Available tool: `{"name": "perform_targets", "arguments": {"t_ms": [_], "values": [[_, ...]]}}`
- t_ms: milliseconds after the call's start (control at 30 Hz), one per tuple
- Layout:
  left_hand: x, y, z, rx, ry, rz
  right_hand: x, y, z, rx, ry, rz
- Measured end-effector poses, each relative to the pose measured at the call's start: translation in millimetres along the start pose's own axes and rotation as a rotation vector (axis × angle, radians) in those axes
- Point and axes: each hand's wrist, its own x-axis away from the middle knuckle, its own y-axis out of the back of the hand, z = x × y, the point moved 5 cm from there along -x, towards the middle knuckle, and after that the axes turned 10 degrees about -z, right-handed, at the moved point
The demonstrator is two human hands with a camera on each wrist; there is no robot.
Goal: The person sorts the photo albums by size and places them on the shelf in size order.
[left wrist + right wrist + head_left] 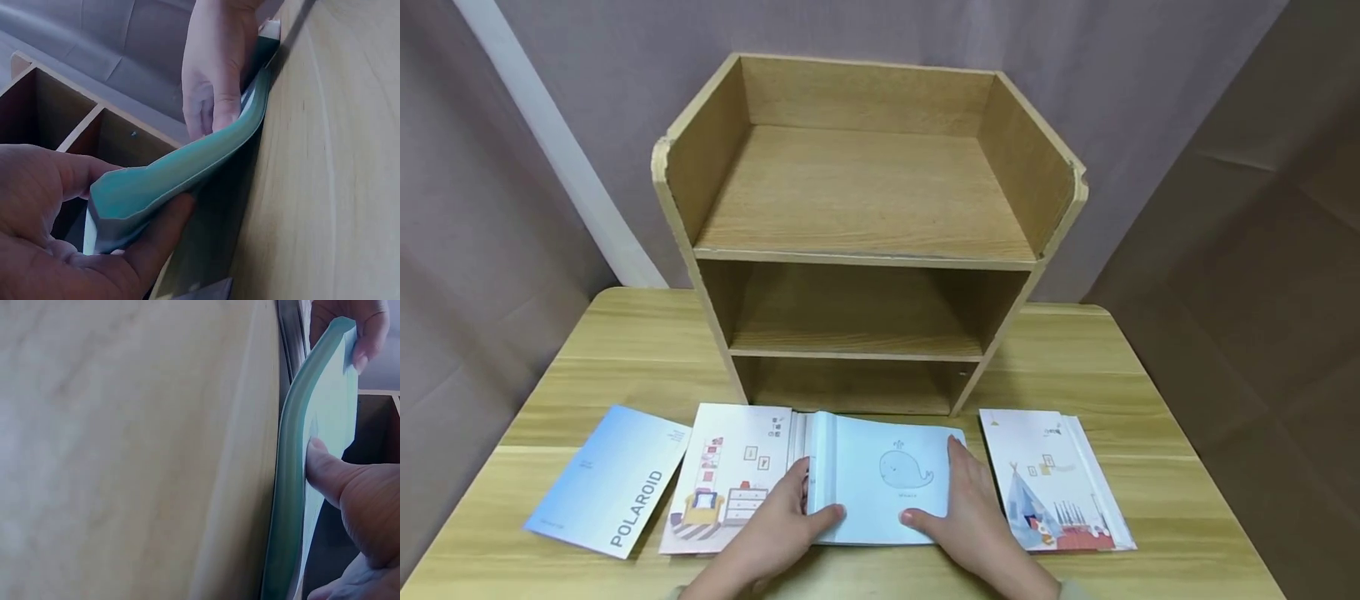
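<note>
Whale book (872, 492), pale blue with a line drawing on its cover, is between your two hands at the front of the shelf (865, 261), outside its compartments. Your left hand (778, 525) grasps the spine end, thumb on the cover and fingers behind. Your right hand (973, 517) grips the other end, its thumb pressed on the cover near the bottom edge and its fingers at the right edge. Your left wrist view shows the left end raised from the table (1180, 517) and the book bowed along its length; whether the right end touches the wood, you cannot tell.

Beside your left hand lies a white book (730, 467) with a sofa and drawers printed on it; the blue one overlaps its right side. Further left, a blue booklet (613, 479) marked POLAROID lies at a slant against it. To the right of your right hand lies another book, the tent book (1037, 483), flat and apart from the one you hold.

Facing you, the shelf has a top tray (865, 187) walled at the back and both sides, above a middle compartment (857, 304) and a bottom compartment (850, 387), both open at the front.
</note>
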Motion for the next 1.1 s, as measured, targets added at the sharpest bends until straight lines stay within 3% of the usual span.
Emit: {"name": "perform_targets", "arguments": {"t_ms": [167,433,733,900,1100], "values": [[4.3,2.9,-3.6,0.016,-0.015,-0.029,1.3,0,0,-0.024,0.007,0.04],[14.6,1.9,-21.0,0.148,-0.078,-0.004,2.3,9,-1,-0.24,-0.06,0.085],[23.0,5.0,-31.5,0.294,-0.033,0.058,2.8,18,-3,-0.498,-0.144,0.093],[25.2,8.8,-35.5,0.356,-0.052,0.099,3.1,19,0,-0.561,-0.19,0.113],[27.2,14.0,-35.4,0.397,-0.048,0.105,4.6,18,3,-0.652,-0.245,0.126]]}}
